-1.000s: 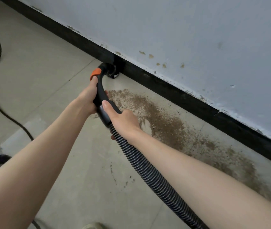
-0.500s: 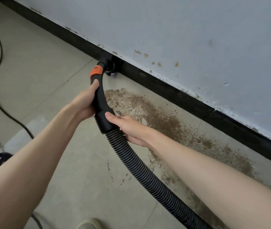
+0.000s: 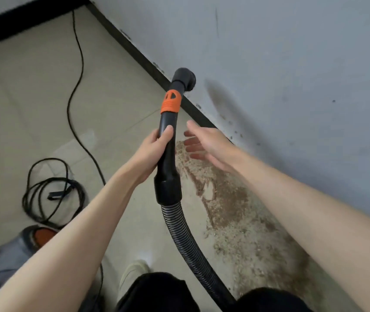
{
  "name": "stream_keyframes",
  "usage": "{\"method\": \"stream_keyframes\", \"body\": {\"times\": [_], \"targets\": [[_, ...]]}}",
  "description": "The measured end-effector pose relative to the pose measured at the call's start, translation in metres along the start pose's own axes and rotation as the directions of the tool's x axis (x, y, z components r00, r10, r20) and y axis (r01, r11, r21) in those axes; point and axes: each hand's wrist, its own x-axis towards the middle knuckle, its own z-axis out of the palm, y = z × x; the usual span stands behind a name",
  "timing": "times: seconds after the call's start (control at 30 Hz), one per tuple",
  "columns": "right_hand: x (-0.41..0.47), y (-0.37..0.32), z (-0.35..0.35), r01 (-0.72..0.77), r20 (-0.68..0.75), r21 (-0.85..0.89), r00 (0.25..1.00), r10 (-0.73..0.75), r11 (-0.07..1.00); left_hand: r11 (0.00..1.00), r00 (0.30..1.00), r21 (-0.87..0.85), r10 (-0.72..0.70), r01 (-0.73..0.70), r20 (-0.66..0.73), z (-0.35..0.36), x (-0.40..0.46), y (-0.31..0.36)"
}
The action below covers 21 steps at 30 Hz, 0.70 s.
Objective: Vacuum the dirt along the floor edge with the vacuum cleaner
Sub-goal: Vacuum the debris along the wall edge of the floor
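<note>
The left hand (image 3: 154,149) grips the black wand (image 3: 168,154) of the vacuum, thumb pressed on its top side, just below the orange collar (image 3: 171,102). The right hand (image 3: 211,145) is off the wand, fingers spread and relaxed, hovering just to its right over the floor. The nozzle (image 3: 185,78) at the far end is lifted, showing against the grey wall (image 3: 292,64) above the black skirting (image 3: 139,55). The ribbed hose (image 3: 184,239) curves from the wand's cuff down to the near edge between the legs. The dirt (image 3: 231,203), a brown crumbly band, lies on the tiled floor (image 3: 33,97) along the wall, right of the hose, running from under the right hand toward the near right. A black cord (image 3: 78,64) trails on the left to a loose coil (image 3: 51,190), with the grey vacuum body (image 3: 10,255) at the near left, blurred.
</note>
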Motion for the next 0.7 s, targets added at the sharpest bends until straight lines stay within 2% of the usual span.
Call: {"method": "stream_keyframes", "body": {"times": [0.1, 0.2, 0.37, 0.47, 0.57, 0.7], "targets": [[-0.022, -0.053, 0.011, 0.055, -0.029, -0.083, 0.998, -0.058, 0.995, 0.978, 0.999, 0.203, 0.05, -0.052, 0.012, 0.0, -0.044, 0.037], [-0.051, -0.087, 0.024, 0.043, -0.045, -0.161, 0.998, -0.051, 0.986, 0.952, 0.996, 0.295, 0.083, -0.084, 0.016, 0.003, -0.088, 0.072], [-0.113, -0.126, 0.042, 0.034, -0.013, -0.079, 0.999, -0.036, 0.996, 0.929, 0.996, 0.362, 0.089, -0.078, -0.015, 0.001, -0.151, 0.114], [-0.15, -0.143, 0.049, 0.045, 0.003, -0.105, 0.999, -0.045, 0.993, 0.935, 0.997, 0.351, 0.066, -0.047, -0.043, -0.008, -0.19, 0.118], [-0.18, -0.155, 0.051, 0.062, -0.027, -0.115, 0.997, -0.066, 0.991, 0.961, 1.0, 0.275, -0.008, 0.011, -0.011, -0.015, -0.23, 0.105], [-0.206, -0.16, 0.049, 0.063, -0.147, 0.007, 0.987, -0.062, 0.998, 0.988, 0.999, 0.148, -0.048, 0.045, 0.02, -0.019, -0.266, 0.087]]}}
